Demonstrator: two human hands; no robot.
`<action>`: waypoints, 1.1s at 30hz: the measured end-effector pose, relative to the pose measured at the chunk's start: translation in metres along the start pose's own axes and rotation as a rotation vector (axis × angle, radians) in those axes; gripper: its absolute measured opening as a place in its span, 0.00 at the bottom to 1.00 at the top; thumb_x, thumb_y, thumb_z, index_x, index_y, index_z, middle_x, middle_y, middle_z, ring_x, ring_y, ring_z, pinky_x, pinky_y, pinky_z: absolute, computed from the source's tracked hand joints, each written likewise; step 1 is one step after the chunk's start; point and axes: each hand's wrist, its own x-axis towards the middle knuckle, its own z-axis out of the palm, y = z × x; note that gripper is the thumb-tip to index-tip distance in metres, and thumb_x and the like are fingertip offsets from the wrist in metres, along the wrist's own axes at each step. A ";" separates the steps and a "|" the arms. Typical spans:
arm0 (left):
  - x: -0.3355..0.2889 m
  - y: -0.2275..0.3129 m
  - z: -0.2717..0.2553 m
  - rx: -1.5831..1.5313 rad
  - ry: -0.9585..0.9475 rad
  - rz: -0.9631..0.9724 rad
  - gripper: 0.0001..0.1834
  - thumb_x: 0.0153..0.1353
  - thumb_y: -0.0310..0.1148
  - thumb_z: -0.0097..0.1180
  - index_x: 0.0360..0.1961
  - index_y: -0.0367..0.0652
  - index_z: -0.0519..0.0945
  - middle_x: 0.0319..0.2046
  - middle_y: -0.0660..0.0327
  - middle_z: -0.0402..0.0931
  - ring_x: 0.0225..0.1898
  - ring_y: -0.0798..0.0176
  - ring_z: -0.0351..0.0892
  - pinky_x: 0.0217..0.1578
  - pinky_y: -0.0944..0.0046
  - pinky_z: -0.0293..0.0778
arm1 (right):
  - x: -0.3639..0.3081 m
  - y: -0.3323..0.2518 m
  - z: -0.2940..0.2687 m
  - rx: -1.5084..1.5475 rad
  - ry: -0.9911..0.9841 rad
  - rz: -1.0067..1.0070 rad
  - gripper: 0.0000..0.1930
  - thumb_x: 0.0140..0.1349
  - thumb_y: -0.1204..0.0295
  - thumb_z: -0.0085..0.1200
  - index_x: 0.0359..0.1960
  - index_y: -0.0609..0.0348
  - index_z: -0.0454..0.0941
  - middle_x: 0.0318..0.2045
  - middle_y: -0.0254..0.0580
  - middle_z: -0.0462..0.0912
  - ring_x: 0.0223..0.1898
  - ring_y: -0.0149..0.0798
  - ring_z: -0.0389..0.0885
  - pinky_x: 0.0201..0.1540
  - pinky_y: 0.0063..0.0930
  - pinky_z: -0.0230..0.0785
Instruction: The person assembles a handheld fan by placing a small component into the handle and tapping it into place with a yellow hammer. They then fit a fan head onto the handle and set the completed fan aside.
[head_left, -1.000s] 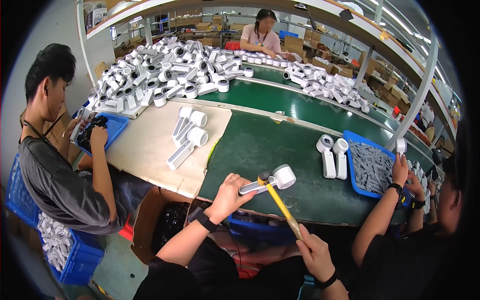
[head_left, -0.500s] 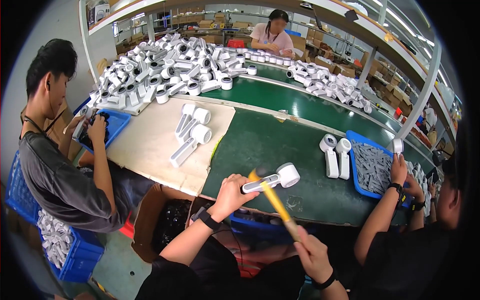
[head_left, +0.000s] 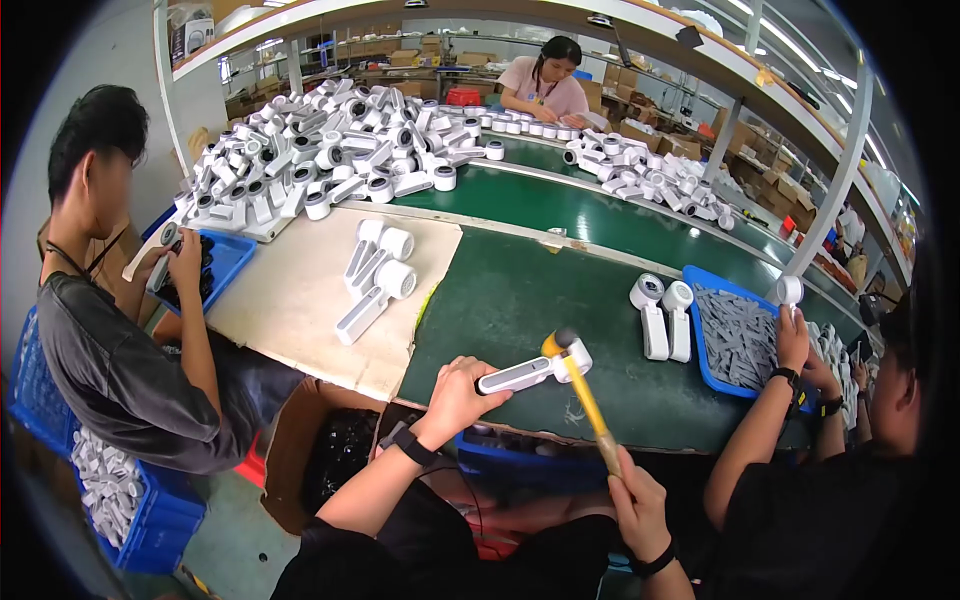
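Note:
My left hand (head_left: 458, 402) is closed round the handle end of a white handheld fan (head_left: 518, 376) with a grey strip along its handle. The fan lies over the green work surface, its round head pointing right. In my right hand (head_left: 642, 508) is a mallet (head_left: 594, 418) with a yellow handle. Its yellow and black head is over the fan's round head and hides part of it; whether they touch I cannot tell. Two similar white fans (head_left: 654, 330) lie to the right, and several more (head_left: 366, 312) rest on the beige board to the left.
A blue tray of grey strips (head_left: 735, 335) stands right, beside a co-worker's hands (head_left: 793, 340). On the left another person handles a part over a blue tray (head_left: 236, 262). White fans (head_left: 330, 140) are heaped behind, along a green conveyor (head_left: 520, 200). A cardboard box (head_left: 285, 455) stands below the table edge.
The mallet's head has moved right, from over the fan's handle to over its round head. My right hand has shifted slightly right; the left keeps its hold.

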 end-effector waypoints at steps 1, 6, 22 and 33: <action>-0.002 -0.001 0.000 0.002 -0.002 0.005 0.14 0.47 0.37 0.72 0.33 0.42 0.85 0.29 0.57 0.79 0.39 0.50 0.77 0.43 0.53 0.70 | 0.000 0.001 -0.001 0.001 0.005 0.000 0.23 0.61 0.81 0.57 0.60 0.65 0.73 0.23 0.42 0.72 0.23 0.37 0.71 0.28 0.28 0.64; 0.002 0.003 0.001 0.044 -0.009 -0.015 0.15 0.46 0.35 0.73 0.33 0.40 0.84 0.30 0.56 0.80 0.38 0.51 0.78 0.43 0.56 0.72 | -0.001 0.002 -0.005 0.023 0.029 -0.010 0.23 0.63 0.80 0.55 0.61 0.66 0.72 0.24 0.42 0.72 0.24 0.39 0.71 0.29 0.28 0.65; 0.041 -0.052 -0.044 0.700 0.179 -0.031 0.20 0.54 0.41 0.66 0.42 0.38 0.79 0.44 0.49 0.78 0.51 0.48 0.73 0.52 0.49 0.66 | -0.026 0.032 0.003 0.214 0.073 0.157 0.24 0.61 0.80 0.56 0.61 0.66 0.73 0.26 0.35 0.78 0.25 0.24 0.73 0.29 0.19 0.66; 0.090 -0.136 -0.095 1.070 0.413 -0.227 0.23 0.56 0.37 0.60 0.53 0.44 0.75 0.50 0.50 0.74 0.53 0.48 0.70 0.56 0.44 0.62 | -0.062 0.055 -0.007 0.464 0.274 0.431 0.25 0.64 0.80 0.54 0.64 0.64 0.71 0.25 0.31 0.77 0.19 0.19 0.69 0.21 0.14 0.60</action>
